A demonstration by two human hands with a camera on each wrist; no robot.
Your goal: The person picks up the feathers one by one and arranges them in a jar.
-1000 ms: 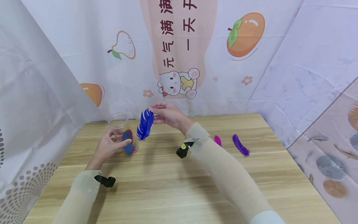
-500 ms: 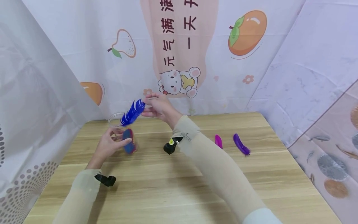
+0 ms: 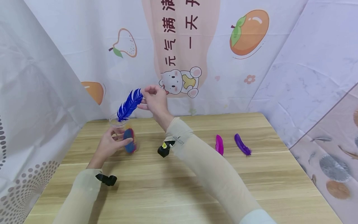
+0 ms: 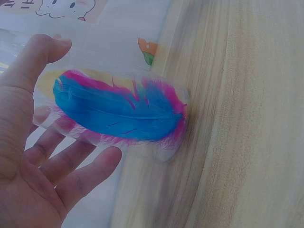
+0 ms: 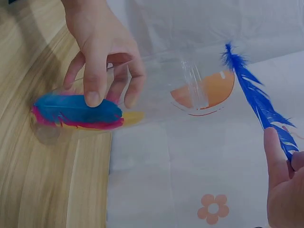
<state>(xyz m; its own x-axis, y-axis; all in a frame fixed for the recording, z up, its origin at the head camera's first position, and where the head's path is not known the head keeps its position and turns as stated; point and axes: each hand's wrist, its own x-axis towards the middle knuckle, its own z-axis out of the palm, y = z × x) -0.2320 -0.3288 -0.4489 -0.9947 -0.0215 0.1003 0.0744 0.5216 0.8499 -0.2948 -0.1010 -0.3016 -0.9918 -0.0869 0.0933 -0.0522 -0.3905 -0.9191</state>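
Blue feather (image 3: 130,105), slanted lengthwise, downy end (image 5: 232,58) down

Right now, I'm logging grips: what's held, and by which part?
The right hand pinches the dark blue feather near one end; the left hand holds the clear jar round its side.

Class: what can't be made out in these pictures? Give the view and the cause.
Magenta feather, lower end: head view, covered by the right sleeve.
Yellow piece in the clear cup: right wrist view, partly behind the light-blue feather and pink feather.
Right hand: right wrist view, partly cut off by the right edge.
Sleeve marks: head view, too small to read.
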